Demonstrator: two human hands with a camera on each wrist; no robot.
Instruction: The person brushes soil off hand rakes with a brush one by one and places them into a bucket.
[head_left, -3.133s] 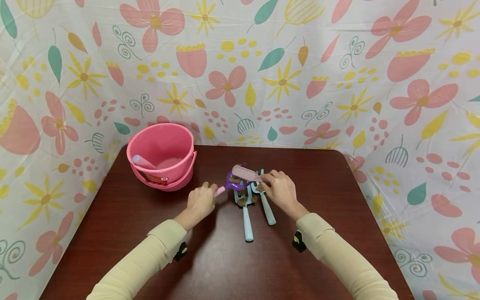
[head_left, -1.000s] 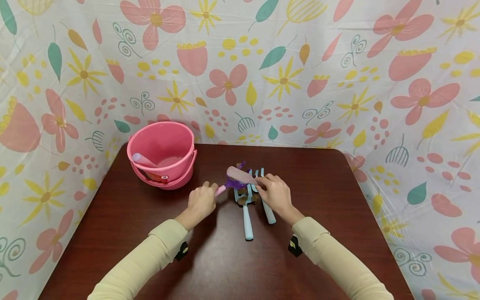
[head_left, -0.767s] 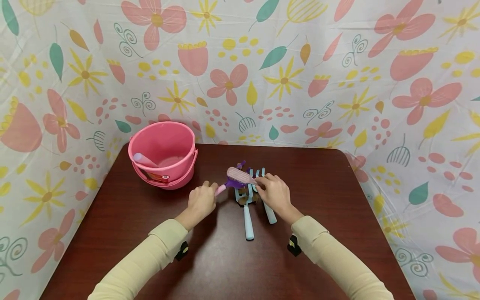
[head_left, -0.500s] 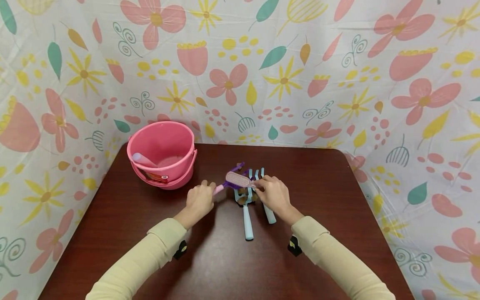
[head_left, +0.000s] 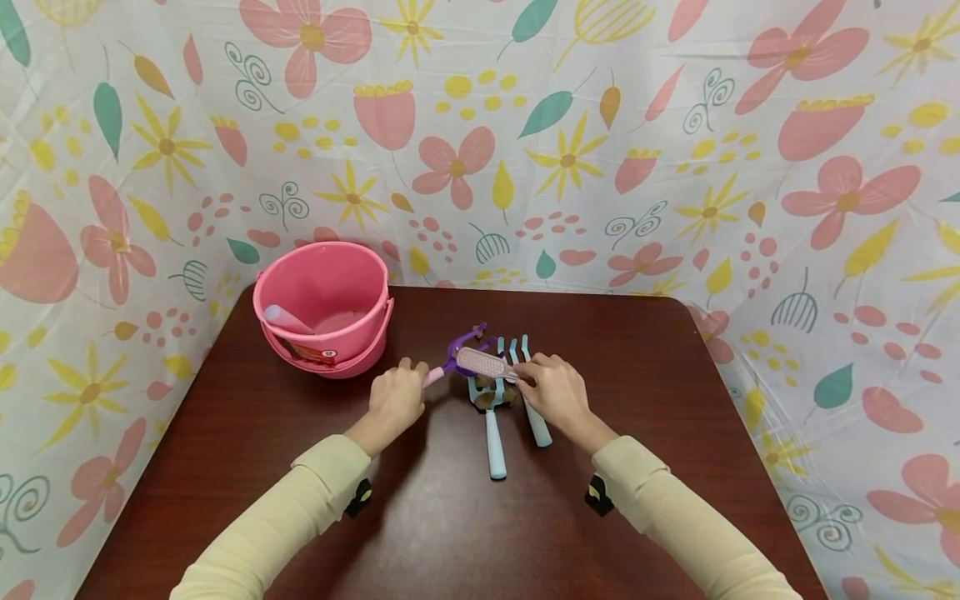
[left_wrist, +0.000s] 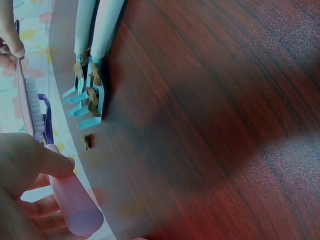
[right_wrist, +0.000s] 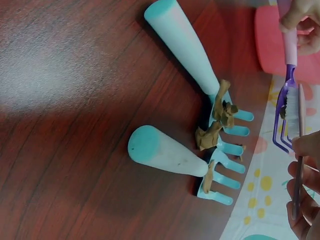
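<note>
My left hand [head_left: 397, 396] grips the pink handle of a purple hand rake [head_left: 452, 363], raised above the table. My right hand [head_left: 557, 390] pinches the thin handle of a pink brush [head_left: 481, 362]. In the right wrist view the white bristles [right_wrist: 293, 107] lie against the rake's purple tines [right_wrist: 276, 126], where a dark brown bit of dirt sticks. Below lie two light-blue hand rakes, one with its handle [head_left: 495, 446] toward me, the other [head_left: 538, 427] slanting at its right. Brown clumps [right_wrist: 207, 136] cling to their tines.
A pink bucket [head_left: 360, 360] stands at the back left of the dark wooden table [head_left: 465, 542], with a pale pink handle [head_left: 287, 319] leaning inside. A small brown crumb [left_wrist: 87, 141] lies near the blue tines. A flowered curtain [head_left: 480, 167] closes off the back and sides.
The purple rake has turned, so its spread tines show more, and my left hand has drawn slightly left. The brush has shifted across the rake and tilted. The blue rakes stay put.
</note>
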